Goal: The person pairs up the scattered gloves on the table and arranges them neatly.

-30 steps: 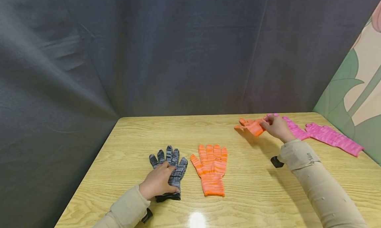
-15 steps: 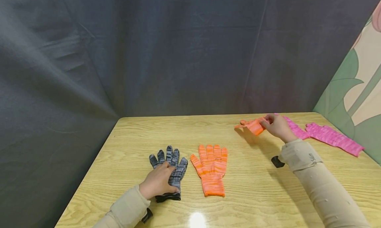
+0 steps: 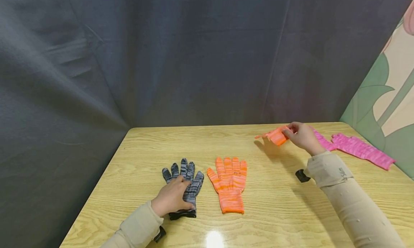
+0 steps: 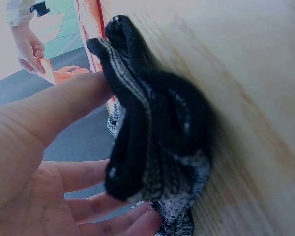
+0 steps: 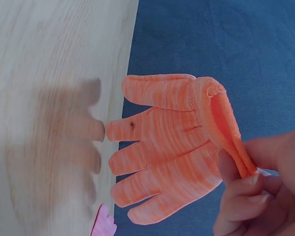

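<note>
Your right hand (image 3: 302,137) has the cuff (image 5: 207,109) of the raised orange glove (image 3: 278,136) clamped between thumb and fingers; the glove hangs out to the left of that hand, near the far edge of the table (image 3: 258,201), with the pink gloves (image 3: 363,151) to the right. Change over the last second: hand and glove have risen slightly; the glove's fingers show more edge-on, standing a little further off their shadow (image 3: 275,151); judged from this, the glove is clear of the wood, lifting is under way, and the cuff alone bears its weight, so the finger end may swing. Your left hand (image 3: 173,197) has not shifted; it rests on the grey-black glove (image 3: 193,187), fingers relaxed, thumb near the hem, no clasp seen; the flat orange glove (image 3: 230,187) lies just beside, untouched.
</note>
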Demonstrator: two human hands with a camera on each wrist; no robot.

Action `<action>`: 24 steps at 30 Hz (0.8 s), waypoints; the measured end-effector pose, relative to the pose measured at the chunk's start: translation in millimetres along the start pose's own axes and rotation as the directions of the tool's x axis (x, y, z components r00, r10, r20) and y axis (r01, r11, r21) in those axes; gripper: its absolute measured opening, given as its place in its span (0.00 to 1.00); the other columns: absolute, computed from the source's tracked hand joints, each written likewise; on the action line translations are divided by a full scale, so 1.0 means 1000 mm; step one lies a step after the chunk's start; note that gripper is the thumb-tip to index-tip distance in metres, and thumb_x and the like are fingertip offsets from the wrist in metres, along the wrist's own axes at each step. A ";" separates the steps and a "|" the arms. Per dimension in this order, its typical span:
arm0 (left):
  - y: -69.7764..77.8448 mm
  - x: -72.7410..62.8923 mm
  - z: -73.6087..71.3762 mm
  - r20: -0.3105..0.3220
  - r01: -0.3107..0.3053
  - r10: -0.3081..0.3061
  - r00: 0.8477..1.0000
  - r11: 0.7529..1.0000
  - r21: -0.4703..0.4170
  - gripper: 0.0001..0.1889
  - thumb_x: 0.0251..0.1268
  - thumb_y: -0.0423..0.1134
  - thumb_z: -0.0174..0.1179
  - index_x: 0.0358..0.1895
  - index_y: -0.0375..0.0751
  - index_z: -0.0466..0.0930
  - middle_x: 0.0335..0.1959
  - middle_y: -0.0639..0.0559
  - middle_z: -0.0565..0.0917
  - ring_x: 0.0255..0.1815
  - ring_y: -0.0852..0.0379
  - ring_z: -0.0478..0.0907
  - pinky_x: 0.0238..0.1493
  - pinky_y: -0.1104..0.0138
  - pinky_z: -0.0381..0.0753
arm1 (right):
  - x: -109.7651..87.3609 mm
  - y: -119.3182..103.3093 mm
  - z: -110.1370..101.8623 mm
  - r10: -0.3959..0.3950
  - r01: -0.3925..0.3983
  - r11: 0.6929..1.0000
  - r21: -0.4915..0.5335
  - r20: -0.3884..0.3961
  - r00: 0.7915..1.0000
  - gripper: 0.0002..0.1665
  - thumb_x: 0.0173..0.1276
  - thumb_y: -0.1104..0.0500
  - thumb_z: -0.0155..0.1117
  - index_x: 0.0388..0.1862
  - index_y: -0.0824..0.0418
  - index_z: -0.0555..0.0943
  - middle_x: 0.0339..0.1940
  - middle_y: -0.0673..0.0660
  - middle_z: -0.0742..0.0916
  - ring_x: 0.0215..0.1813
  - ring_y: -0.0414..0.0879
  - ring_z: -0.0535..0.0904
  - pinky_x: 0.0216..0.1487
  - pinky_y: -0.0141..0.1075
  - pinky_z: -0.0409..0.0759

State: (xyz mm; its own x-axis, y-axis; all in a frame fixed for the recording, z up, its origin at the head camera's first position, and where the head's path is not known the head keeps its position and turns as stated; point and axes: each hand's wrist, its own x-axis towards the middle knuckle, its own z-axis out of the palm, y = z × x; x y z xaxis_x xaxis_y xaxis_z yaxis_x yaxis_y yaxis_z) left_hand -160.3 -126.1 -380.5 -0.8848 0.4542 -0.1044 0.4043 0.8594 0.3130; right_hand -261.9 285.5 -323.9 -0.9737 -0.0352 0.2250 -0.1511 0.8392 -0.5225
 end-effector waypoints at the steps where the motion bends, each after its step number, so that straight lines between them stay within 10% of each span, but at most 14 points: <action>1: 0.000 0.000 0.000 0.000 -0.001 0.001 1.000 1.000 -0.001 0.38 0.41 0.50 0.74 0.56 0.29 0.74 0.44 0.42 0.75 0.43 0.47 0.74 0.43 0.54 0.77 | 0.000 -0.001 0.000 -0.001 0.001 1.000 0.001 -0.002 1.000 0.17 0.69 0.57 0.54 0.38 0.74 0.75 0.24 0.60 0.76 0.24 0.44 0.66 0.23 0.33 0.63; 24: 0.000 -0.001 -0.001 -0.009 -0.011 0.011 1.000 1.000 0.004 0.38 0.41 0.50 0.74 0.56 0.29 0.74 0.43 0.43 0.74 0.41 0.48 0.74 0.42 0.55 0.77 | -0.009 -0.017 -0.004 -0.034 0.034 0.999 0.015 -0.004 0.999 0.18 0.69 0.55 0.56 0.38 0.73 0.76 0.25 0.61 0.78 0.24 0.44 0.67 0.22 0.33 0.65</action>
State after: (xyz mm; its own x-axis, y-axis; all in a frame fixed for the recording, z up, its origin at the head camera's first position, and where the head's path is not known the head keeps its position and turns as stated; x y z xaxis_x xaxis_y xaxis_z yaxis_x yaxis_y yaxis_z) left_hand -159.2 -126.8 -379.7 -0.8823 0.4615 -0.0920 0.4151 0.8553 0.3100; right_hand -250.0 273.5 -313.2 -0.9673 -0.0619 0.2459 -0.1869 0.8294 -0.5265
